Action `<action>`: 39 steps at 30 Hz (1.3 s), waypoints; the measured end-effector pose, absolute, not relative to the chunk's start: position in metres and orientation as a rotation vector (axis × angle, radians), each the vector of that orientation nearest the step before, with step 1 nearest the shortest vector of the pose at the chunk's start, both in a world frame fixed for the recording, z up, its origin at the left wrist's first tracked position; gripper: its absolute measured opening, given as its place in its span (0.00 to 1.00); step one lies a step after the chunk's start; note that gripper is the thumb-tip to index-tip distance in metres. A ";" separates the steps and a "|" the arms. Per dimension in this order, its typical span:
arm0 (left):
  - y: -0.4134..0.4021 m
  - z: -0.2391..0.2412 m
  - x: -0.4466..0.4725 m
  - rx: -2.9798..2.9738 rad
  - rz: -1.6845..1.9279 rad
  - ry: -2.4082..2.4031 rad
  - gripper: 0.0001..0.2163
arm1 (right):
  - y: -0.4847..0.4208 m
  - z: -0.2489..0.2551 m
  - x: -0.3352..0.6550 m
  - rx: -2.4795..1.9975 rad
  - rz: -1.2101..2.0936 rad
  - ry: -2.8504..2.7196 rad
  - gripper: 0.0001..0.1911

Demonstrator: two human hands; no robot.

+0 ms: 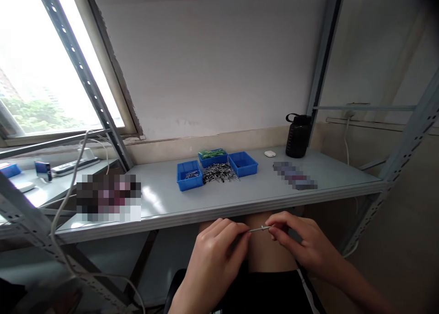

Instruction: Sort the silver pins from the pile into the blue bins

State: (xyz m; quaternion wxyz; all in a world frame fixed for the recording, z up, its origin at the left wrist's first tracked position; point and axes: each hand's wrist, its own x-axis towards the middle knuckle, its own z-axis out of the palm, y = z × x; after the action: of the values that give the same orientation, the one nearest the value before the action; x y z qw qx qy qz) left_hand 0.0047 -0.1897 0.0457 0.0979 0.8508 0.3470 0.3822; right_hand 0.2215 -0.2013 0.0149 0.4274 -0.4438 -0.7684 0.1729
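Note:
Above my lap, just in front of the table edge, a thin silvery metal pin [256,229] with a small collar spans the gap between my hands; it looks like a blind rivet. My left hand [219,247] pinches its long thin end between thumb and forefinger. At the collar end, my right hand [302,241] has its thumb and fingertips closed on the tip, partly hiding it. On the table lies a pile of similar metal pins [221,172], silver with some dark parts. Beside it, a blue bin [190,183] contains several loose pins.
Behind the pile, a blue bin [214,160] holds green bags; another blue bin [252,167] stands right of it. A black bottle [297,138], a white case [270,154] and two blurred items lie on the table [164,204]. Metal posts and a white cable [63,209] are left.

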 end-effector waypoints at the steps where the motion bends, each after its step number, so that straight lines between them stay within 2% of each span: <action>1: -0.188 0.044 0.004 2.512 1.130 1.043 0.05 | -0.201 0.014 0.222 -1.123 0.440 -1.918 0.08; 9: -0.184 0.040 0.002 2.443 1.185 1.089 0.05 | -0.200 0.014 0.224 -1.084 0.461 -1.973 0.07; 16: -0.185 0.040 0.003 2.388 1.182 1.092 0.06 | -0.202 0.016 0.224 -1.006 0.486 -2.146 0.10; 24: -0.187 0.041 0.003 2.367 1.190 1.099 0.06 | -0.202 0.013 0.224 -0.980 0.421 -2.138 0.09; 39: -0.201 0.047 0.011 2.137 1.181 0.942 0.04 | -0.213 0.017 0.218 -0.864 0.490 -2.073 0.09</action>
State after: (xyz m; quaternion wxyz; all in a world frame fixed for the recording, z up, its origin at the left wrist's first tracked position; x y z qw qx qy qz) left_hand 0.0111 -0.2010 0.0467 0.2594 0.7886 0.3476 0.4359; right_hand 0.2184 -0.2128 0.0168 0.4091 -0.3428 -0.8229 0.1947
